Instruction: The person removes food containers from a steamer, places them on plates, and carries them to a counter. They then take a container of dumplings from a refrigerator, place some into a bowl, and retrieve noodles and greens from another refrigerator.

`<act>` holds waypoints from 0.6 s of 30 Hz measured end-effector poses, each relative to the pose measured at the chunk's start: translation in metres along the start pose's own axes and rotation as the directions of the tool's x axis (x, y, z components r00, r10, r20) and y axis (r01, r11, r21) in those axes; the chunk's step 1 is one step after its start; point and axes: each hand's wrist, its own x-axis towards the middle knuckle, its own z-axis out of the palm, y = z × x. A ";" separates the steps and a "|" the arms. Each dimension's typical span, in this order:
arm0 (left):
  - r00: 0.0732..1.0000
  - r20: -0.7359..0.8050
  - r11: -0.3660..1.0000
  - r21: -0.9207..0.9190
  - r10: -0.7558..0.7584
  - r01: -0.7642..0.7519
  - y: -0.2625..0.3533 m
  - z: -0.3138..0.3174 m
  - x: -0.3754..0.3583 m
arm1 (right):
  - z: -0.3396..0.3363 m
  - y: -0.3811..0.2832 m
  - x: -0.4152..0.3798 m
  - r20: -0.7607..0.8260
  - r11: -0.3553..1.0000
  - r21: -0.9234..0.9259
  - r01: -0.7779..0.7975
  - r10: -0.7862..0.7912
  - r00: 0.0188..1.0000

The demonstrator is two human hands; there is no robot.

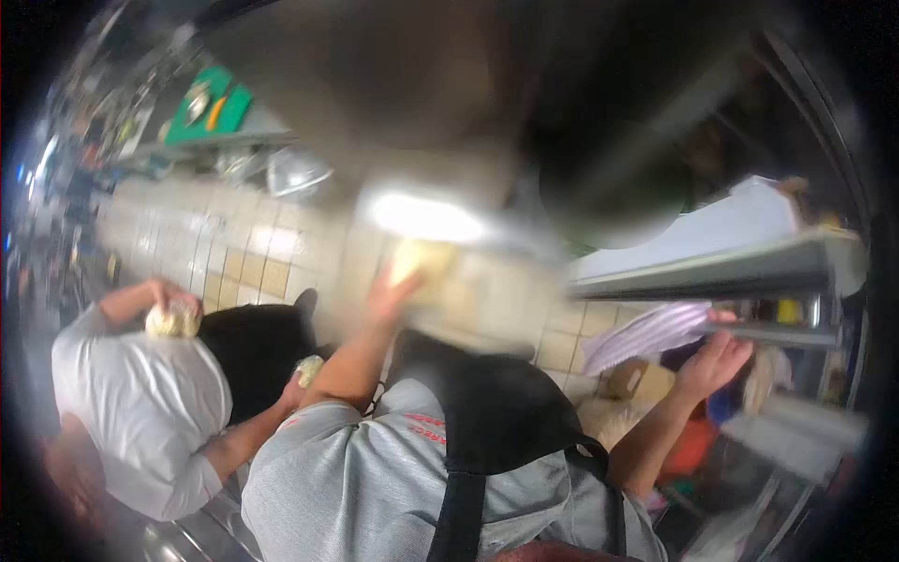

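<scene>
Head view, heavily blurred and warped at the edges. The left hand (398, 286) is raised against a pale lump (421, 258) before the tiled wall (253, 253); smear hides the fingers, so the grip cannot be told. The right hand (716, 361) has its fingers curled on a striped sheet (655, 335) just under a metal shelf (712, 272).

Risks, as judged: the lump could drop if it is only loosely held, and the sheet could snag on the shelf edge. A co-worker (140, 403) stands close at the left with another lump (173, 320), so elbows may collide.

Shelf contents are unreadable, and no tabletop shows.
</scene>
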 end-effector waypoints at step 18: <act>0.605 -0.790 0.939 -0.127 0.099 -0.319 0.066 -0.405 -0.001 | 0.123 0.028 0.086 -0.498 0.478 -0.819 -0.316 -0.321 0.805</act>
